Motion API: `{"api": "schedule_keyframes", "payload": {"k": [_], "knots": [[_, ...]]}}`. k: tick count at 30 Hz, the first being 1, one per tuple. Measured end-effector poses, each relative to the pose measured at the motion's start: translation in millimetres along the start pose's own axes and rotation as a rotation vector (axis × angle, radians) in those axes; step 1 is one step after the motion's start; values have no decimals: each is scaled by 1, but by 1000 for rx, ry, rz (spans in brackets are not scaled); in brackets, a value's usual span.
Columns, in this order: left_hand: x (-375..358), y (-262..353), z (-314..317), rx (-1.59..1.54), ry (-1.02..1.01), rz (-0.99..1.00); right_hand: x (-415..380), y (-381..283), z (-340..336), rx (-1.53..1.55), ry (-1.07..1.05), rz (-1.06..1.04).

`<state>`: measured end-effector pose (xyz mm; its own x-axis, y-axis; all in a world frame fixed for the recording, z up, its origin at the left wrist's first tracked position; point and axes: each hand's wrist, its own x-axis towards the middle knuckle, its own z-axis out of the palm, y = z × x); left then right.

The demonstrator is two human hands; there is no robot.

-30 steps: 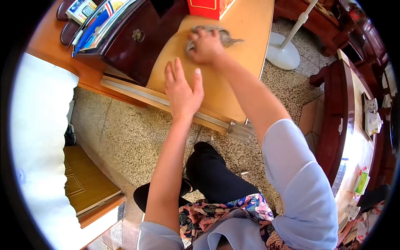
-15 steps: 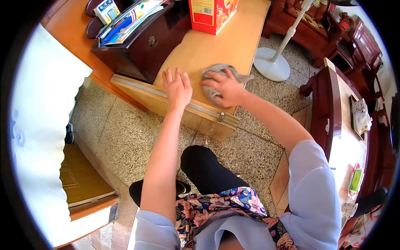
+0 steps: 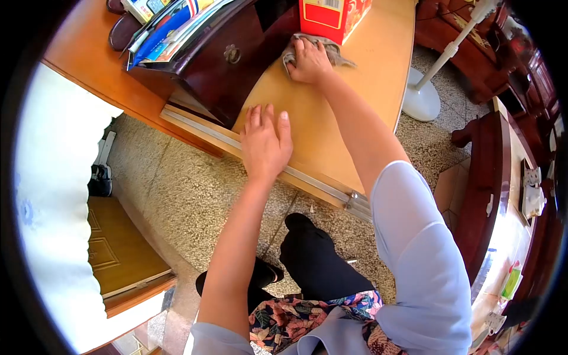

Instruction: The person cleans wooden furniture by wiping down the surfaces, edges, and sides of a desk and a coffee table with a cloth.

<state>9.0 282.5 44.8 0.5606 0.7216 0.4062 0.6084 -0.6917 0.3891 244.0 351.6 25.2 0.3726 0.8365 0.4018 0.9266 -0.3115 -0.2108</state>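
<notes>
A grey cloth [image 3: 337, 54] lies bunched on the light wooden surface [image 3: 331, 124], right by the base of a red box [image 3: 322, 21]. My right hand [image 3: 309, 62] presses on this cloth, its fingers over the top. Flat near the metal-trimmed edge of the same surface rests my left hand [image 3: 264, 142], fingers spread, holding nothing. Beside both hands stands a dark wooden cabinet with a round drawer pull [image 3: 232, 54], and papers and a blue folder [image 3: 163, 36] fill its top.
A white fan stand [image 3: 421, 97] is on the speckled floor right of the surface. Farther right is a dark table [image 3: 482, 195] with a tray and a teapot. A white curtain [image 3: 53, 225] hangs at the left, near a brown door panel [image 3: 121, 245].
My right hand and the cloth have moved away from the near edge, up to the red box. My left hand stays near the edge. The view has shifted a little.
</notes>
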Motion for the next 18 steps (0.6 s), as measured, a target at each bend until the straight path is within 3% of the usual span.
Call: {"api": "schedule_keyframes", "payload": {"k": [3,5,8,12,18], "knots": [[-4,0,-1,-26,35,18,10,-11,19,-29,5,12],[-2,1,-2,-55,85,16,1,-35,7,11,-47,108],[-3,-1,-2,-114,186,25,-31,-81,-7,-49,-173,73],[-7,-2,0,-213,300,15,-69,-113,-1,-15,-42,-66],[-8,-3,-1,-211,317,-31,-100,-108,-18,111,-212,-357]]}}
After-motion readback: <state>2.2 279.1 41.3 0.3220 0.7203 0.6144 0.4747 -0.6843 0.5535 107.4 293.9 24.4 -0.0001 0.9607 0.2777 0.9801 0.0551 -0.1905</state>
